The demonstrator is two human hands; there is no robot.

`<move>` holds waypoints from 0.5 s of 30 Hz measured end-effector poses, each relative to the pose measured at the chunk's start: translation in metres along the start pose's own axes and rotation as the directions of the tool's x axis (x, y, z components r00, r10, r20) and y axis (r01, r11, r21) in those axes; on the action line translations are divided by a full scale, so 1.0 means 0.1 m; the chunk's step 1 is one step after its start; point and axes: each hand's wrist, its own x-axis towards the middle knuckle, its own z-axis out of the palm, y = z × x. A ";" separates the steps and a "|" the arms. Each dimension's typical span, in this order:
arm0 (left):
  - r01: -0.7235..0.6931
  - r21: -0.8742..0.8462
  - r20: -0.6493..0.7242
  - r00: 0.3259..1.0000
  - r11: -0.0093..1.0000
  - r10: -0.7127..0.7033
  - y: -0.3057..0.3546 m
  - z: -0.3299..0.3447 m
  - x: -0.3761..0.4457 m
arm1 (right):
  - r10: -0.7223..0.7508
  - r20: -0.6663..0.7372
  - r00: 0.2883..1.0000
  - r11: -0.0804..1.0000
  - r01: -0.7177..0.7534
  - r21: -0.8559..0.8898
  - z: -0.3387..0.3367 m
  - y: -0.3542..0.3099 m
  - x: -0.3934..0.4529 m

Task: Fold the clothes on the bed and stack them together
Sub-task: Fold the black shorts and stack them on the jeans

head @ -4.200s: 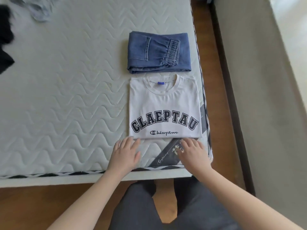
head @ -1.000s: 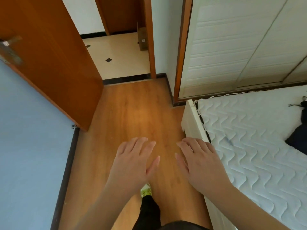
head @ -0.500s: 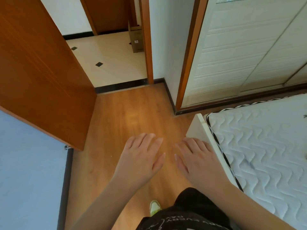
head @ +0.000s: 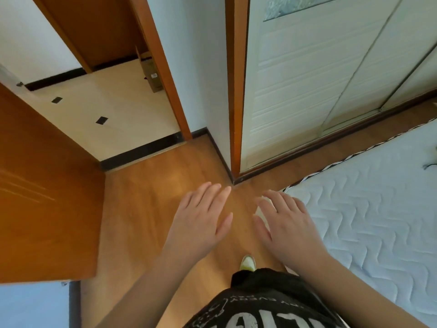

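Observation:
My left hand (head: 201, 221) and my right hand (head: 286, 223) hover palm-down over the wooden floor, fingers spread, holding nothing. The bed's quilted white mattress (head: 369, 216) fills the right side, its near corner just beside my right hand. No folded clothes show in this view. Only a thin dark cord (head: 429, 165) lies on the mattress at the far right edge.
An open wooden door (head: 45, 185) stands on the left, with a tiled hallway (head: 106, 114) beyond it and a cardboard box (head: 151, 72) against the door frame. White sliding wardrobe doors (head: 319, 74) face the bed. My shoe (head: 247, 262) is on the wooden floor (head: 146, 209).
Since the folded T-shirt and jeans were in front of me, I have turned away toward the door. Over the last second the view swung further right and both hands stayed empty.

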 end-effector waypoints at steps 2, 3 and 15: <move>-0.027 0.012 0.013 1.000 1.000 0.027 -0.06 0.04 0.38 | 0.022 0.003 1.000 1.000 -0.022 -0.003 -0.02 0.22 0.32; -0.036 0.023 0.008 0.999 0.999 0.036 -0.09 0.04 0.48 | 0.009 0.010 1.000 1.000 -0.008 -0.020 -0.02 0.28 0.41; -0.237 -0.061 -0.003 0.971 0.970 0.238 -0.57 0.42 2.17 | 0.164 -0.016 0.986 0.986 -0.165 -0.034 0.21 0.68 1.70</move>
